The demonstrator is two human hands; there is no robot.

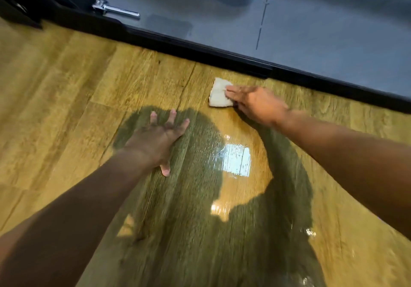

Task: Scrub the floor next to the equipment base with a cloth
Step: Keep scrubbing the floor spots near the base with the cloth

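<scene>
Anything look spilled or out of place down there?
A shiny, wet-looking patch sits on the wood floor just right of the left hand; darker, damp-looking blotches mark the grey mat.

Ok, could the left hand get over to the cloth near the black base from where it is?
Probably yes. The left hand lies flat on the floor, with only bare boards between it and the cloth. The right hand presses on the cloth's right part, leaving its left edge free.

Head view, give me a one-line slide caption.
Right hand presses a pale cloth to the wood floor beside the black equipment base; left hand rests flat.
</scene>
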